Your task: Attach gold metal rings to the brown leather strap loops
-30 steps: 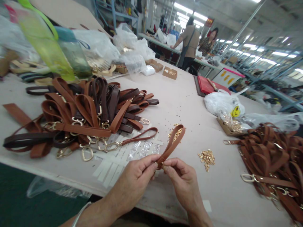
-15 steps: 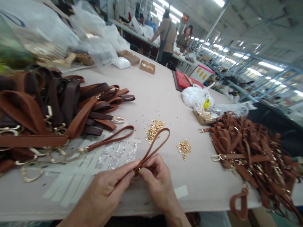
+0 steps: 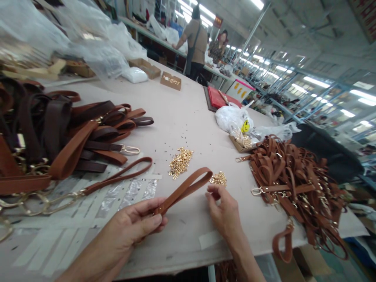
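My left hand [image 3: 138, 221] pinches the lower end of a brown leather strap loop [image 3: 188, 186], which slants up to the right. Apart from the strap, my right hand [image 3: 221, 207] has curled fingers beside the small pile of gold hardware pieces [image 3: 219, 178]; whether anything is between its fingertips is hidden. A larger pile of gold pieces [image 3: 180, 161] lies beyond the held strap. Left of it, another brown strap with a gold clasp [image 3: 123, 174] rests over clear plastic and pale strips.
Dark and brown straps [image 3: 58, 125] heap at the left, brown straps [image 3: 293, 176] at the right. Small cardboard boxes [image 3: 170, 81], plastic bags [image 3: 235, 117] and a red folder [image 3: 217, 98] stand farther back. Two people are at a far table.
My right hand has let go of the strap and moved right, near the small gold pile. My left hand keeps the strap, whose loop has turned to show its broad side. The view has shifted.
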A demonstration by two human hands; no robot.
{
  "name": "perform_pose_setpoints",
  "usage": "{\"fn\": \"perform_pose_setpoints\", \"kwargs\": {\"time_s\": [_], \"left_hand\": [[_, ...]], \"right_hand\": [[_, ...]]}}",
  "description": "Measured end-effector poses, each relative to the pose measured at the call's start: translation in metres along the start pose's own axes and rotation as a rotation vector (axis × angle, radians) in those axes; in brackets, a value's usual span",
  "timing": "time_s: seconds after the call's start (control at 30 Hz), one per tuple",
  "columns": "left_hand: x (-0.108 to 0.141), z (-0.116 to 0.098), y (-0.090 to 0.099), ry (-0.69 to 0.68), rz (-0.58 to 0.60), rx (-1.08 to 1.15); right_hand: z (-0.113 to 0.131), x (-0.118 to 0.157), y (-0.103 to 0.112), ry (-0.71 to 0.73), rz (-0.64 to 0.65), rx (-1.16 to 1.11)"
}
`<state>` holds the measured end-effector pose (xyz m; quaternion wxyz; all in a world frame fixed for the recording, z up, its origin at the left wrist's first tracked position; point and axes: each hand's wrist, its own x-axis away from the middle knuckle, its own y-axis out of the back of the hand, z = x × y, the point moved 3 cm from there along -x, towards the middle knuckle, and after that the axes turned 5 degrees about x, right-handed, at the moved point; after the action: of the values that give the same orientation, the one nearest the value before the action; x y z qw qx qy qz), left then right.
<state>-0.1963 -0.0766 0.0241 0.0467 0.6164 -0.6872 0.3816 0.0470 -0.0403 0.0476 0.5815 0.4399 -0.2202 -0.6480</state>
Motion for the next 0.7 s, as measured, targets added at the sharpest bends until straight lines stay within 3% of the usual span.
{"fn": "perform_pose_setpoints", "kwargs": {"time_s": [0.1, 0.17, 0.33, 0.57, 0.7], "left_hand": [[-0.003, 0.002, 0.001, 0.033, -0.020, 0.037], [-0.004, 0.003, 0.002, 0.010, -0.041, 0.012], [-0.003, 0.000, 0.001, -0.016, -0.106, -0.017], [-0.001, -0.004, -0.001, -0.047, -0.089, -0.076], [-0.002, 0.000, 0.004, -0.078, -0.089, -0.089]], "right_hand": [[-0.024, -0.011, 0.006, 0.172, 0.022, 0.340], [-0.030, -0.017, 0.004, 0.247, 0.071, 0.441], [-0.030, -0.024, -0.002, 0.309, 0.135, 0.500], [-0.031, -0.025, -0.005, 0.419, 0.125, 0.657], [-0.036, -0.027, -0.003, 0.368, 0.112, 0.522]]}}
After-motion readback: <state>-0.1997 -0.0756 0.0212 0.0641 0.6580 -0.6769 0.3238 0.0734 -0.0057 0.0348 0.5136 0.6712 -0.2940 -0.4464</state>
